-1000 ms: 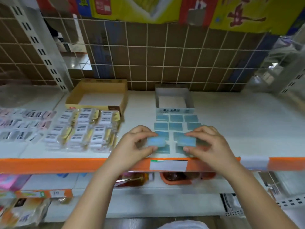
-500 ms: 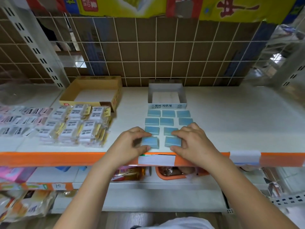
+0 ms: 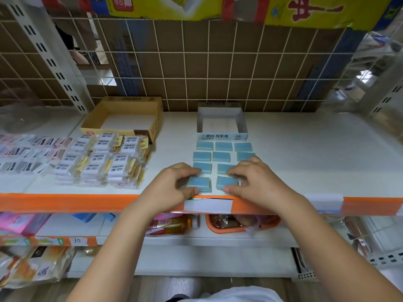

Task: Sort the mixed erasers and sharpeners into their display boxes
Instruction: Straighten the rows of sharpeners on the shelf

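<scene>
Several blue erasers (image 3: 222,156) lie in rows on the white shelf, in front of an empty white display box (image 3: 222,136) with Korean print. My left hand (image 3: 172,187) pinches the front left blue eraser (image 3: 199,183) between thumb and fingers. My right hand (image 3: 257,184) pinches the front right blue eraser (image 3: 226,182) the same way. Both erasers sit at the shelf's front edge. To the left lies a heap of wrapped white 2B erasers (image 3: 104,160), in front of an empty yellow cardboard box (image 3: 127,114).
Small pink and grey packets (image 3: 26,153) lie at the far left of the shelf. An orange strip (image 3: 65,202) with a white label runs along the front edge. A wire grid and brown tiles stand behind. A lower shelf holds a bottle and an orange tray (image 3: 237,228).
Both hands have come down with their blue erasers from just above the shelf to its front row. The view has tilted a little.
</scene>
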Demonstrator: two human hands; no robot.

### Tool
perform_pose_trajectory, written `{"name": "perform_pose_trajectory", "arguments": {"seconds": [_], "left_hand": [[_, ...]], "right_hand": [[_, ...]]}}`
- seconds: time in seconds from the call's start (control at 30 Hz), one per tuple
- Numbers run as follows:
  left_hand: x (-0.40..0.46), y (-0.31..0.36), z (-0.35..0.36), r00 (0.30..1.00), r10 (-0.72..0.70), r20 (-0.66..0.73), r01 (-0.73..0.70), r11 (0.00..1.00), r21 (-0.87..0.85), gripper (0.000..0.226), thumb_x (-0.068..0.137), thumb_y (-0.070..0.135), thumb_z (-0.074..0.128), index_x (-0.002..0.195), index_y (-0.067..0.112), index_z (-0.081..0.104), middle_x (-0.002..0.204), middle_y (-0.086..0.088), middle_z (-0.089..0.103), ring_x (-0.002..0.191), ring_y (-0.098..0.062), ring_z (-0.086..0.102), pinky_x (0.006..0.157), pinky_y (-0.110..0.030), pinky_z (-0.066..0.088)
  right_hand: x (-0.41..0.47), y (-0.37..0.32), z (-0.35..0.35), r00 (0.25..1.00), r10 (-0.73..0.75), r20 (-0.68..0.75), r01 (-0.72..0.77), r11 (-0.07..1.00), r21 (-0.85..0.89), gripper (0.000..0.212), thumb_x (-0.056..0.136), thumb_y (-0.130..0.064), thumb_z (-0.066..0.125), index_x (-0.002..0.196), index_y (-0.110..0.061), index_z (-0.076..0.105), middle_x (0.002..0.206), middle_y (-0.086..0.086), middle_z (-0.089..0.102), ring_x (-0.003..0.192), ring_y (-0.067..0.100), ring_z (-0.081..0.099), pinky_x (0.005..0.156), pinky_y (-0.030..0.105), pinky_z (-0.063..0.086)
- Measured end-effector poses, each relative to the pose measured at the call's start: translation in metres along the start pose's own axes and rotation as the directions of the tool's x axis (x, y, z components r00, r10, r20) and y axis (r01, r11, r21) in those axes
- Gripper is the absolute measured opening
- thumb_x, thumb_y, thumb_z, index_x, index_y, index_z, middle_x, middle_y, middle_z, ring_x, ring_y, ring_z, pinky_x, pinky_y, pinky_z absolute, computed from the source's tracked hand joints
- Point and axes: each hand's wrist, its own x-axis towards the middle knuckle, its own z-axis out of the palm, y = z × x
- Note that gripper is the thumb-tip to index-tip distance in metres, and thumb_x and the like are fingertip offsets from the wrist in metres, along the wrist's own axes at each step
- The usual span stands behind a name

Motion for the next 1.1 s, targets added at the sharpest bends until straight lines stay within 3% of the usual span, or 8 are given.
{"name": "perform_pose_trajectory", "arguments": {"seconds": [0.3,0.4,0.5,0.73,1.1], "left_hand": [[-0.048,0.004,-0.059,0.958,0.165,-0.235,-0.100,0.959,0.264,0.043,0.081,0.035,0.051,0.117,0.014,0.063,0.112,0.004,0.057,0.107,-0.009,0.046,0.093,-0.012,0.031],[-0.078,-0.011,-0.091,0.926,0.168,-0.339,-0.020,0.916,0.401,0.045,0.082,0.035,0.044,0.117,0.011,0.062,0.113,-0.005,0.059,0.107,-0.018,0.049,0.090,-0.030,0.040],[-0.109,-0.036,-0.124,0.895,0.140,-0.423,0.090,0.873,0.480,0.043,0.084,0.031,0.044,0.115,0.006,0.061,0.111,-0.011,0.060,0.104,-0.030,0.055,0.086,-0.040,0.047],[-0.188,-0.122,-0.206,0.859,0.054,-0.509,0.263,0.807,0.529,0.041,0.083,0.028,0.046,0.112,0.004,0.061,0.108,-0.016,0.060,0.099,-0.036,0.056,0.082,-0.045,0.048],[-0.286,-0.234,-0.329,0.784,-0.101,-0.612,0.489,0.707,0.511,0.049,0.082,0.032,0.040,0.115,0.002,0.060,0.116,-0.020,0.058,0.105,-0.039,0.055,0.089,-0.049,0.047]], "right_hand": [[0.024,-0.066,0.005,0.937,-0.280,-0.208,0.280,0.960,-0.026,0.033,0.091,-0.025,0.052,0.122,-0.018,0.059,0.121,-0.002,0.055,0.116,0.017,0.041,0.101,0.029,0.030],[0.043,-0.108,0.019,0.893,-0.380,-0.241,0.387,0.922,-0.020,0.031,0.084,-0.021,0.054,0.112,-0.011,0.065,0.108,0.007,0.062,0.103,0.029,0.053,0.090,0.042,0.045],[0.060,-0.157,0.037,0.847,-0.437,-0.301,0.447,0.894,-0.040,0.037,0.079,-0.026,0.048,0.103,-0.006,0.068,0.102,0.012,0.064,0.094,0.035,0.060,0.080,0.045,0.051],[0.094,-0.284,0.093,0.792,-0.492,-0.362,0.505,0.861,-0.066,0.038,0.077,-0.025,0.046,0.100,-0.003,0.068,0.100,0.016,0.066,0.091,0.036,0.063,0.076,0.045,0.053],[0.143,-0.462,0.168,0.794,-0.552,-0.255,0.544,0.832,-0.106,0.041,0.070,-0.021,0.060,0.106,-0.003,0.066,0.110,0.020,0.064,0.096,0.040,0.062,0.077,0.049,0.052]]}}
